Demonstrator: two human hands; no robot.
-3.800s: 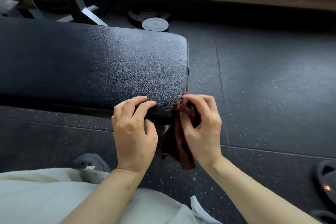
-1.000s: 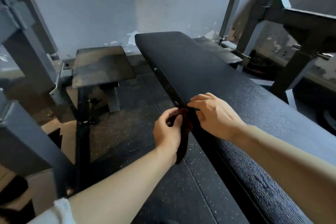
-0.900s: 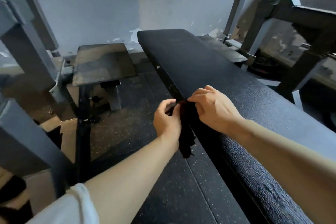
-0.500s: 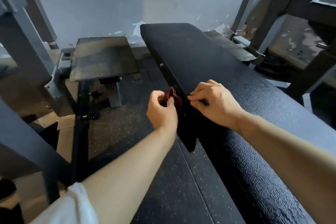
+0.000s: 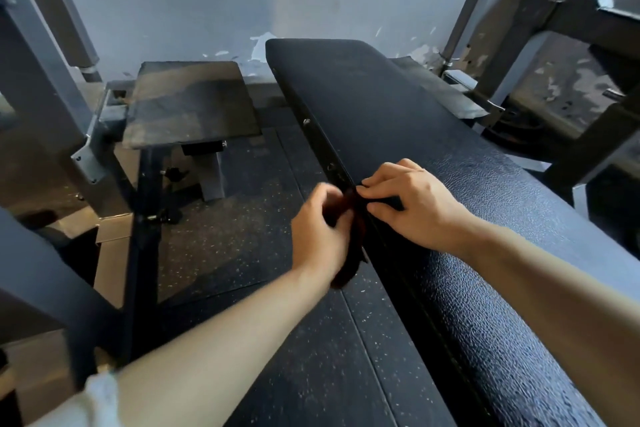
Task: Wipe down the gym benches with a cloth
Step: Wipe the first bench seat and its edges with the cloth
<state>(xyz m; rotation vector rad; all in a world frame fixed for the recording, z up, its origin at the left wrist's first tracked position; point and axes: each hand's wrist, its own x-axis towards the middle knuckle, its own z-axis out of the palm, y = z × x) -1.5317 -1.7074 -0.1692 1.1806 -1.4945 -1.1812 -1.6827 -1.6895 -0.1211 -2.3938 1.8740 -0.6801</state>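
In the middle of the frame, both hands hold a dark red cloth (image 5: 349,246) against the long side edge of the black bench (image 5: 433,156). The left hand (image 5: 317,236) curls its fingers round the cloth. The right hand (image 5: 412,204) pinches its top, probably to fold it ready for wiping. Most of the cloth hides behind the left hand, which looks blurry.

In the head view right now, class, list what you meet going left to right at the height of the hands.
Grey frame post → small dark platform → left hand → dark red cloth → right hand → black bench pad → dark rack frame.
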